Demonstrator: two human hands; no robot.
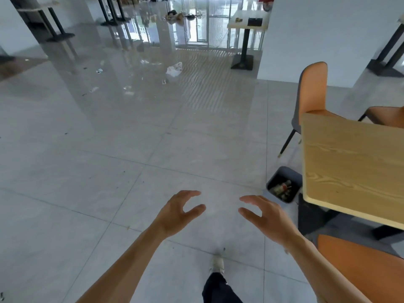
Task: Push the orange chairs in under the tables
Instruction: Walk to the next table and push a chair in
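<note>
The fingers of the left hand (pixel 178 212) and the right hand (pixel 265 217) are spread and curled toward each other, thumbs apart from the rest, holding nothing; both hover over the pale grey tiled floor (pixel 131 149).

At about four o'clock from the right hand, just beside its forearm, shows the curved top of the nearest orange upholstered chair back (pixel 358 267), close to the near edge of the light wooden rectangular table (pixel 354 169). At one o'clock, at the table's far end, stands a second orange shell chair with a grey back and thin black legs (pixel 311 95), its seat partly under the tabletop; a third orange chair seat (pixel 387 115) shows at two o'clock. A small dark waste bin with rubbish inside (pixel 283 186) sits by the table's left edge.

These chairs look light and rigid, and on a smooth tile should slide readily, perhaps skidding or tipping if shoved high and hard. The top rim of the backrest, taken with both hands, seems the best hold.
</note>
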